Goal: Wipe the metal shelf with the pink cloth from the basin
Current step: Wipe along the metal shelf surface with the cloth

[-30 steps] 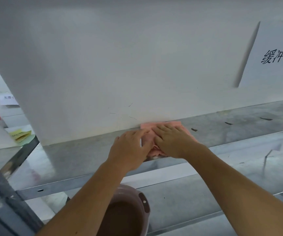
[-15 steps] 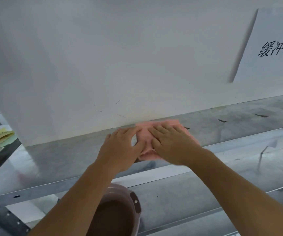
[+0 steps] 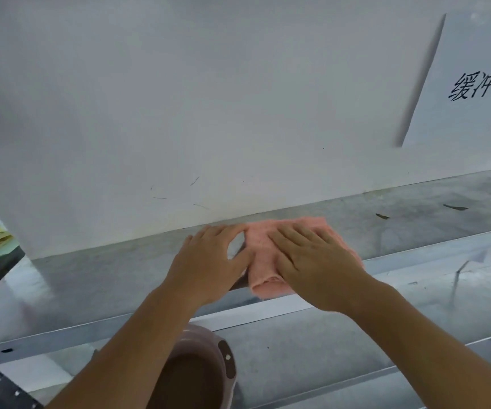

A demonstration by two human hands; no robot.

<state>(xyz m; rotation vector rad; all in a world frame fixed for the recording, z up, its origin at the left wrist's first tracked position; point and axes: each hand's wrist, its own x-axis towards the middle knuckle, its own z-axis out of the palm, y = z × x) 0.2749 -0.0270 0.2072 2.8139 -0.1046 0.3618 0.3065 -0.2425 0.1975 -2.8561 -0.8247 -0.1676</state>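
On the shelf (image 3: 386,231), right hand (image 3: 315,258) lies flat, fingers spread, pressing cloth (image 3: 263,261); left hand (image 3: 209,261) flat beside it, thumb touching cloth edge. Basin (image 3: 209,364) sits below the left forearm.

pink cloth (image 3: 263,262): mostly under hands | basin (image 3: 206,367): part-hidden by forearm, cut off at bottom edge

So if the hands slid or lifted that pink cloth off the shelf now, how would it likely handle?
The bunched pink knitted cloth is probably floppy: it folds and droops over the front edge of the metal shelf. It likely slides readily, since the left hand and right hand press it flat on smooth metal. It looks light and unbreakable.
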